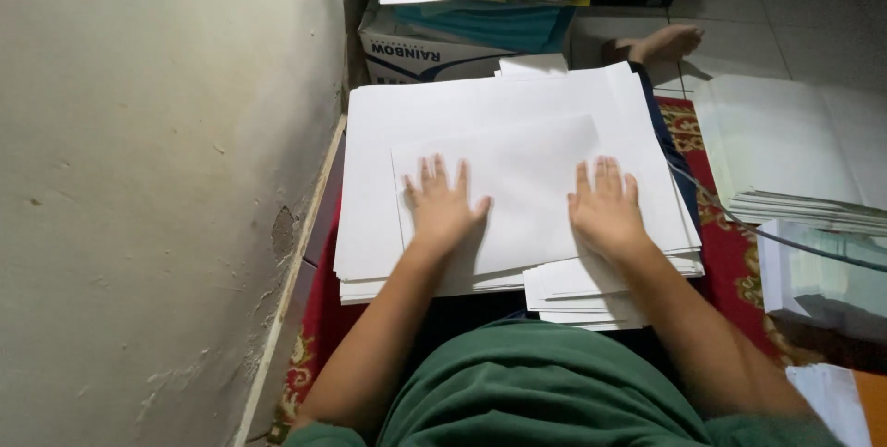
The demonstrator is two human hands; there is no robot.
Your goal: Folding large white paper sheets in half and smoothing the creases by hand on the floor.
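Pressing top sheet [504, 188] flat, both hands [443, 210] inside edges (wall [157, 179] close left).

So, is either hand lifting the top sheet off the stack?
No, the left hand and right hand both lie flat, palms down, on the top sheet.

A stained, cracked plaster wall [157, 188] fills the frame's left; grey floor tiles [739, 13] show upper right, a red patterned rug [730, 253] below, in dim light.
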